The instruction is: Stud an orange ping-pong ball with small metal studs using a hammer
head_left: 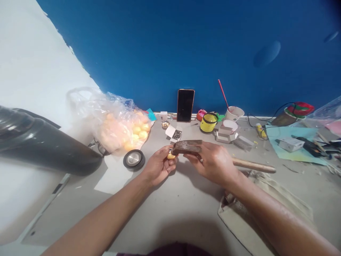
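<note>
A small yellow-orange piece (171, 155) is pinched between the thumb and fingers of my left hand (157, 166); its kind is too small to make out. My right hand (217, 161) is closed around a hammer (188, 146), gripped close to its dark, worn head. The wooden handle sticks out to the right behind the hand. The near end of the hammer head touches or almost touches the yellow-orange piece. Just beyond my hands lies an opened small white box (172, 131) with many tiny dark metal pieces in it.
A clear plastic bag of orange balls (135, 133) and a round black lid (134, 159) lie left. A phone (185, 105) leans on the blue wall. A yellow cup (209, 123), a white cup (234, 113) and a beige cloth (282, 199) are to the right. A dark cylinder (48, 142) intrudes at left.
</note>
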The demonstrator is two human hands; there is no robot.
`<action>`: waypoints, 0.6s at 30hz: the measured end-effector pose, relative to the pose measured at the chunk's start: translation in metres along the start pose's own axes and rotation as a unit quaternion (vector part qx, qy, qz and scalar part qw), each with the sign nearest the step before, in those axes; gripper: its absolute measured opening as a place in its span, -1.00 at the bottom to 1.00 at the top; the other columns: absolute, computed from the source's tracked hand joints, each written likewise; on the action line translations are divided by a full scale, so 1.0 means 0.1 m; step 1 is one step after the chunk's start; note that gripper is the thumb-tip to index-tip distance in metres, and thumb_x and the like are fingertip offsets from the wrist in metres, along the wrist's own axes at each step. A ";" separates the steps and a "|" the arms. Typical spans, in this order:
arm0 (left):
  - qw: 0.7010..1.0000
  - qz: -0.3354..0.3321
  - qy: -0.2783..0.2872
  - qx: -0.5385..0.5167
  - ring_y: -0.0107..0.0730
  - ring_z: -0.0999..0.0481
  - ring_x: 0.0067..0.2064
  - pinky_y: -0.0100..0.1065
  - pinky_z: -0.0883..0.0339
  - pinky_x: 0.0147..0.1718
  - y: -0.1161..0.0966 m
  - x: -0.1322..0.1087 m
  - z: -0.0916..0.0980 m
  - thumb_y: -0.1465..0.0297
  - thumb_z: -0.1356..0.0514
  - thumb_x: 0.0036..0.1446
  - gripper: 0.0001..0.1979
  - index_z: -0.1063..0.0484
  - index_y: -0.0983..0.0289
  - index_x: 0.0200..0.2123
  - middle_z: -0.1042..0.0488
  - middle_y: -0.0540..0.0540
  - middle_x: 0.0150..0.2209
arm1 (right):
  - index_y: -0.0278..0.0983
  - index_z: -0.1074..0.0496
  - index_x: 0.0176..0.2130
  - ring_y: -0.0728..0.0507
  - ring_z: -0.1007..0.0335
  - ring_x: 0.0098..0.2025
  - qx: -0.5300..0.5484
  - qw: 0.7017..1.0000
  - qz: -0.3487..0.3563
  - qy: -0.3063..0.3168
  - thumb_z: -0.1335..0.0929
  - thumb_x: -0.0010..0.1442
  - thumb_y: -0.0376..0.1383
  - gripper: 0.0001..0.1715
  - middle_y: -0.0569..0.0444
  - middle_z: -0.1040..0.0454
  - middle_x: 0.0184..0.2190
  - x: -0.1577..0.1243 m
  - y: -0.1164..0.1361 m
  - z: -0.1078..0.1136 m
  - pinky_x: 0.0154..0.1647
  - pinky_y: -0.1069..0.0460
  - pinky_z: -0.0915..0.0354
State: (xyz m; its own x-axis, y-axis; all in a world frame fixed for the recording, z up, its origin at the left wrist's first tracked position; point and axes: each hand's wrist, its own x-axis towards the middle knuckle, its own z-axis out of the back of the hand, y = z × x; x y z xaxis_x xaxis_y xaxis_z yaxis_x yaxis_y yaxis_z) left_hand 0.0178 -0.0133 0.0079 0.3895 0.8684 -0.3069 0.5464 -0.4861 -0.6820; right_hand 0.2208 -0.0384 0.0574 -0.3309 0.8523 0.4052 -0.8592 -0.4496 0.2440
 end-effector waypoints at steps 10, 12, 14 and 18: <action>0.999 0.013 0.039 -0.009 -0.60 -0.26 -0.52 -0.55 -0.10 -0.60 -0.02 -0.03 -0.02 0.32 -0.47 0.01 -0.63 -0.37 0.31 -0.25 -0.45 0.06 -0.38 | -0.30 -0.58 -0.18 -0.14 -0.50 -0.41 0.028 0.997 0.028 -0.072 -0.30 0.36 -0.13 -0.65 -0.04 -0.61 -0.39 0.00 -0.04 0.01 -0.41 0.03 -0.20; 0.999 0.016 0.036 -0.012 -0.60 -0.27 -0.52 -0.54 -0.11 -0.59 -0.02 -0.04 -0.02 0.34 -0.45 0.05 -0.66 -0.36 0.30 -0.26 -0.47 0.09 -0.36 | -0.29 -0.57 -0.09 -0.13 -0.52 -0.37 0.047 0.994 0.019 -0.095 -0.31 0.36 -0.16 -0.68 -0.02 -0.64 -0.34 0.01 -0.05 0.02 -0.37 0.04 -0.23; 0.999 0.020 0.042 -0.017 -0.61 -0.25 -0.53 -0.55 -0.09 -0.59 -0.02 -0.03 -0.01 0.33 -0.44 0.06 -0.68 -0.37 0.32 -0.26 -0.45 0.08 -0.38 | -0.29 -0.57 -0.12 -0.12 -0.52 -0.39 0.048 0.995 0.025 -0.084 -0.32 0.35 -0.18 -0.70 -0.02 -0.63 -0.35 0.01 -0.05 0.01 -0.39 0.04 -0.23; 0.999 0.021 0.040 -0.026 -0.60 -0.26 -0.53 -0.55 -0.10 -0.60 -0.03 0.01 0.01 0.34 -0.40 0.11 -0.72 -0.40 0.35 -0.22 -0.42 0.08 -0.39 | -0.31 -0.58 -0.21 -0.12 -0.49 -0.43 0.028 0.997 0.037 -0.057 -0.32 0.34 -0.15 -0.67 -0.03 -0.61 -0.41 0.01 -0.06 -0.03 -0.43 0.04 -0.19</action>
State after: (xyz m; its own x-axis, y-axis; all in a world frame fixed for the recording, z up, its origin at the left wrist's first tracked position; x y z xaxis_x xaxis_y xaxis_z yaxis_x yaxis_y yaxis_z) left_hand 0.0153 -0.0112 0.0088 0.4696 0.8375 -0.2793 0.5658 -0.5284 -0.6330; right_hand 0.2242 -0.0344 0.0538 -0.3438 0.7809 0.5215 -0.8093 -0.5281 0.2573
